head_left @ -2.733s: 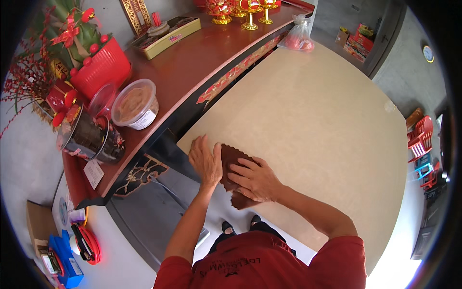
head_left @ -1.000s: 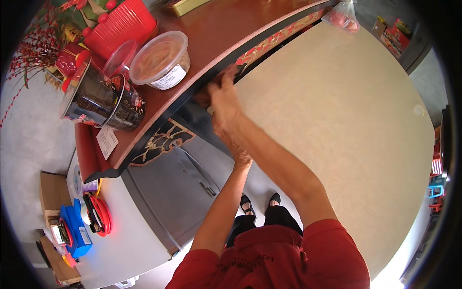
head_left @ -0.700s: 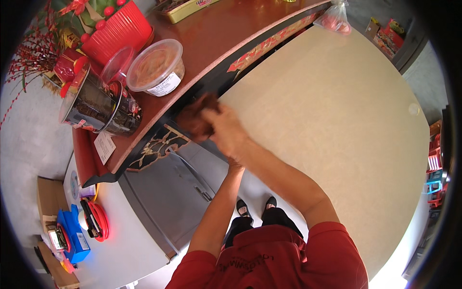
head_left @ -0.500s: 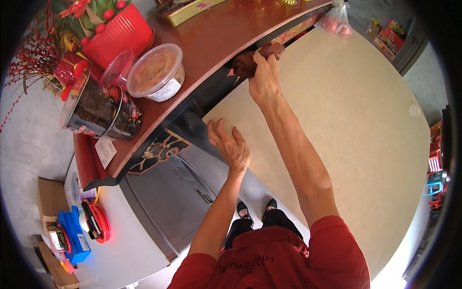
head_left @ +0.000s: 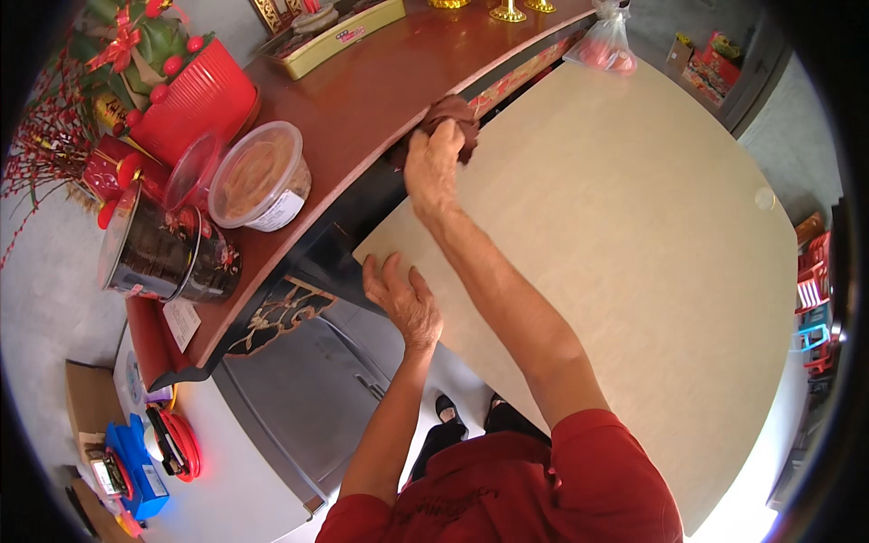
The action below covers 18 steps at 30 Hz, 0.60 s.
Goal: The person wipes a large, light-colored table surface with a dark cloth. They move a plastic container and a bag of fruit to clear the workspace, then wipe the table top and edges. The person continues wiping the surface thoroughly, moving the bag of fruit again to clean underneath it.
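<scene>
My right hand [head_left: 433, 170] is closed on a bunched dark brown cloth [head_left: 454, 119]. The cloth presses against the curved front edge of a reddish-brown wooden altar table [head_left: 380, 68], just above the gap beside a cream tabletop [head_left: 625, 217]. My left hand [head_left: 405, 303] rests on the near left corner of that tabletop. Its fingers are apart and nothing is in them. On the altar table, left of the cloth, stands a clear round tub [head_left: 262, 172] of light brown food with a lid.
Dark round tins [head_left: 149, 249], a red ribbed pot [head_left: 199, 104] with a plant, and a shallow yellowish tray [head_left: 339, 41] stand on the altar table. A clear plastic bag [head_left: 605, 45] of reddish things sits at the far tabletop corner. Below left is a grey cabinet [head_left: 290, 389].
My right hand has moved the cloth left and nearer along the altar table's edge. My left hand stays at the tabletop corner. The whole view has shifted slightly.
</scene>
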Tool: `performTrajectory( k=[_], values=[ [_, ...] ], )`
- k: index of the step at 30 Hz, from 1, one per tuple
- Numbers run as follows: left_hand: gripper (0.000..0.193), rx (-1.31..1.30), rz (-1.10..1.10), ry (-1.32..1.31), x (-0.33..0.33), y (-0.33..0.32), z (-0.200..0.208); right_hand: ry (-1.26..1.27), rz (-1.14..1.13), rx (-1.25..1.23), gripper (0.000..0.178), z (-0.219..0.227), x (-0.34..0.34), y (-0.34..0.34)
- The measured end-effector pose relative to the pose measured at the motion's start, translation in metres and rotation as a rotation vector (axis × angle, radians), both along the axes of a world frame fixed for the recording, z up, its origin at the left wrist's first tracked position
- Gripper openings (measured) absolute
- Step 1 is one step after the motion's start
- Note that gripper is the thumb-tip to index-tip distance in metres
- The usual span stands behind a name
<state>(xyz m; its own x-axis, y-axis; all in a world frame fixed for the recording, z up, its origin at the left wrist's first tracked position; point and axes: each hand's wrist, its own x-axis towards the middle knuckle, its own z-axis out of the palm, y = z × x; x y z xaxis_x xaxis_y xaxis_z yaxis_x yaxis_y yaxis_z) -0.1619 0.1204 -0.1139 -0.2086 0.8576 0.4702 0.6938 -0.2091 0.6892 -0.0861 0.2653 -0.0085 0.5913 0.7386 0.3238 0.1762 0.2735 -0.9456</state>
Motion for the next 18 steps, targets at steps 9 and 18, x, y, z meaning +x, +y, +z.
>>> performTrajectory(
  k=[9,18],
  values=[
    [0.033,-0.010,0.011,-0.019,0.003,-0.003,0.010,0.104,-0.114,-0.072,0.030,0.002,0.131,0.088],
    [0.042,0.016,0.018,-0.067,0.003,-0.003,0.009,0.368,0.262,0.015,0.032,0.015,0.147,0.073]
  ],
)
